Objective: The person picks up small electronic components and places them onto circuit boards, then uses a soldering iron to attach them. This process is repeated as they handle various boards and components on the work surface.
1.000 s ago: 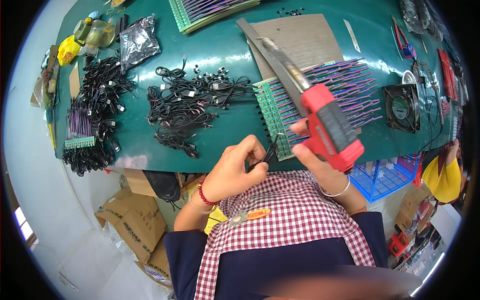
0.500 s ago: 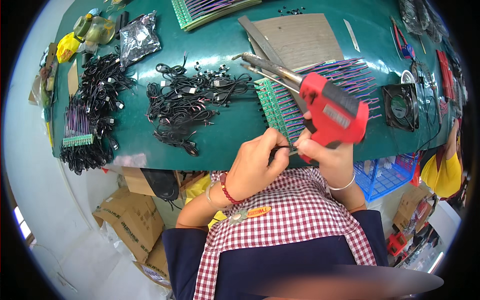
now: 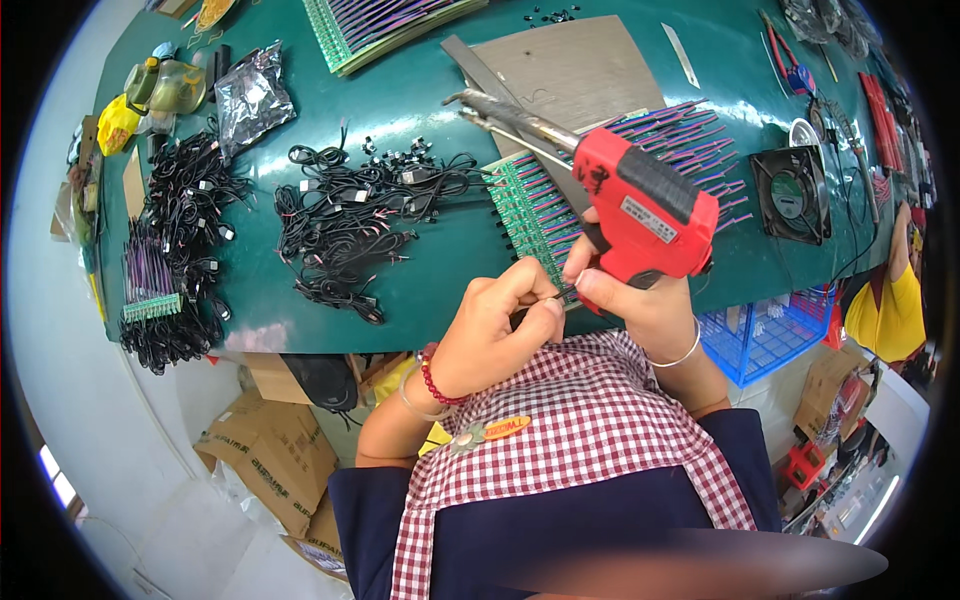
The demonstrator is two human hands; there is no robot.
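Note:
My right hand [image 3: 645,308] is closed round the grip of a red soldering gun [image 3: 640,205]. Its metal tip points up and left over the bench. My left hand [image 3: 500,325] pinches a thin black cable [image 3: 569,297] just in front of my apron, and my right fingertips come close to its end. Just beyond both hands lies a panel of green circuit boards [image 3: 522,190] with rows of purple and pink wires. A flat metal bar [image 3: 482,68] rests across it, partly hidden by the gun. To the left is a heap of black cables [image 3: 350,215].
A second cable pile [image 3: 190,220] lies at the far left, beside a silvery bag [image 3: 252,100]. Further back are a brown board [image 3: 570,65] and more wired boards [image 3: 345,40]. On the right stand a small black fan [image 3: 790,195] and a blue crate [image 3: 765,340] below the edge.
The view has shifted slightly, so the bench items sit a little further left. Both hands stay close together, with the soldering gun still in the right and the cable still pinched in the left.

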